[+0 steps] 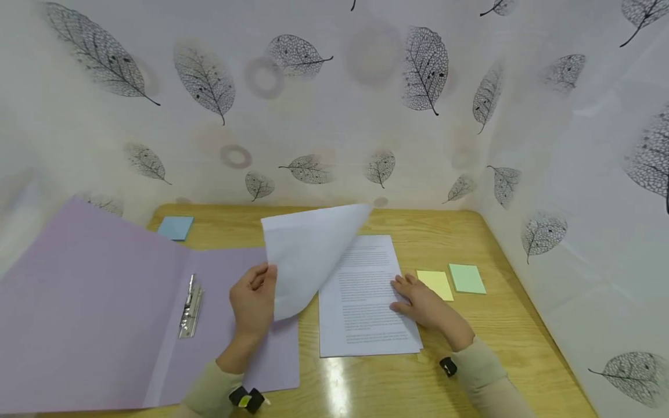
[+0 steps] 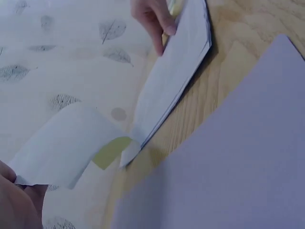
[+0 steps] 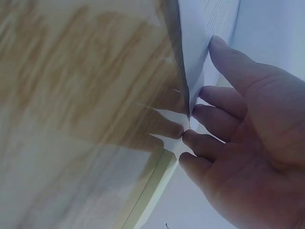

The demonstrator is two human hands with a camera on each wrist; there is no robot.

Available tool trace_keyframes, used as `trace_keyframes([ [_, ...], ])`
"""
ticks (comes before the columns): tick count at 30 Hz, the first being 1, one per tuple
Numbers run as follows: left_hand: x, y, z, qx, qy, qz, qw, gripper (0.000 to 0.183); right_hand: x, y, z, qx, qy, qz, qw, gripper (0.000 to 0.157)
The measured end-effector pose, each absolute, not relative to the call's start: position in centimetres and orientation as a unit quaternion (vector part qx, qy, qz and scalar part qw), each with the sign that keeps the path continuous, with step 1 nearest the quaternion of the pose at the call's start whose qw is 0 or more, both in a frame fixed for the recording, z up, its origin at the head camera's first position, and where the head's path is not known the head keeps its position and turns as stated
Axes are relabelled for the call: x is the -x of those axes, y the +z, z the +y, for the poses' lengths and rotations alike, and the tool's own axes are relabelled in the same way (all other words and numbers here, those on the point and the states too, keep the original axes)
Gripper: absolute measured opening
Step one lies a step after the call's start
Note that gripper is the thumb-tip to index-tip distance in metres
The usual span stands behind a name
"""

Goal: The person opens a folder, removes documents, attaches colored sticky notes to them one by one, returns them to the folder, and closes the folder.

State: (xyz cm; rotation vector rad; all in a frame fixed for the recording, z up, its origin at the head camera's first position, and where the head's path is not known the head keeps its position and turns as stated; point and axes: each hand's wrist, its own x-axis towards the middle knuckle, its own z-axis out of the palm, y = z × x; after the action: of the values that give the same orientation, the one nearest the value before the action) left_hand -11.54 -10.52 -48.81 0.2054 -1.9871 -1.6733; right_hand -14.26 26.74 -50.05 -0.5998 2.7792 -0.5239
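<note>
My left hand (image 1: pixel 253 299) pinches a white sheet of paper (image 1: pixel 308 255) by its left edge, with the thumb in front. The sheet is lifted and curls over between a purple folder (image 1: pixel 269 366) and a stack of printed pages (image 1: pixel 366 313). On the stack's right edge rests my right hand (image 1: pixel 425 305), its fingers loosely bent and touching the paper (image 3: pixel 195 43). Open on the left, the folder shows a metal lever clip (image 1: pixel 190 310) near its spine; nothing is held in the clip.
Yellow sticky notes (image 1: pixel 438 284) and a green sticky-note pad (image 1: pixel 467 278) lie right of the stack. A blue pad (image 1: pixel 176 228) sits behind the folder. The wooden table (image 1: pixel 502 348) meets leaf-patterned sheeting (image 1: pixel 334 116) at its back and sides.
</note>
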Motion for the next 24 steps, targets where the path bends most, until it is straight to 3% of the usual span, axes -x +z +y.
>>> trace_keyframes([
  [9,11.8,-50.1,-15.5,-0.269,-0.688,-0.659,0.142,0.039,14.4,-50.1,26.8,0.211,-0.173,0.954,0.123,0.064],
  [15,11.3,-51.0,-17.7,-0.279,-0.718,-0.631,0.096,0.046,14.5,-50.0,26.7,0.212,-0.169,0.955,0.124,0.063],
  [24,11.1,-52.0,-18.8,-0.274,-0.712,-0.641,0.085,0.045,14.5,-50.1,26.7,0.209,-0.173,0.954,0.126,0.063],
])
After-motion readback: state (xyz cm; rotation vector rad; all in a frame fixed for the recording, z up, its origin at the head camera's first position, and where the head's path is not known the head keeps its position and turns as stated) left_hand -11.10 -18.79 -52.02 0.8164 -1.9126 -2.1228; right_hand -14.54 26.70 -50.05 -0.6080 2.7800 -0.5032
